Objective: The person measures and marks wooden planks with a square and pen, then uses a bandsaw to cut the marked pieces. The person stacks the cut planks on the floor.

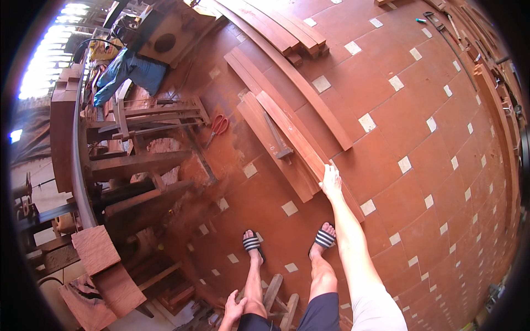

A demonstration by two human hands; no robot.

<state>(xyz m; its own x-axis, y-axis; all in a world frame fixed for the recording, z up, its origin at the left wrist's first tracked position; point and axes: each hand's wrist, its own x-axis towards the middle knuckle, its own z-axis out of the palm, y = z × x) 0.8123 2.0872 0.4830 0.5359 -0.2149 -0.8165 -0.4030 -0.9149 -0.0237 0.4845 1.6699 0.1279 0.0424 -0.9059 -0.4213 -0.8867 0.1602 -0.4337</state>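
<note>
My right hand [330, 180] reaches down to the floor and its fingers close over the near end of a long reddish wooden plank [292, 132]. That plank lies on top of a wider board [270, 149], beside a metal try square [277, 140]. My left hand [234, 308] rests on my left knee at the bottom of the view, holding nothing. My feet in striped sandals [252, 243] stand on the red tiled floor just short of the planks.
More long planks [301, 83] and a stack of timber [287, 27] lie further off. Red-handled scissors [218, 126] lie on the floor. A wooden workbench frame [143, 165] and board offcuts [96, 248] stand at my left. Tools line the right wall [486, 71].
</note>
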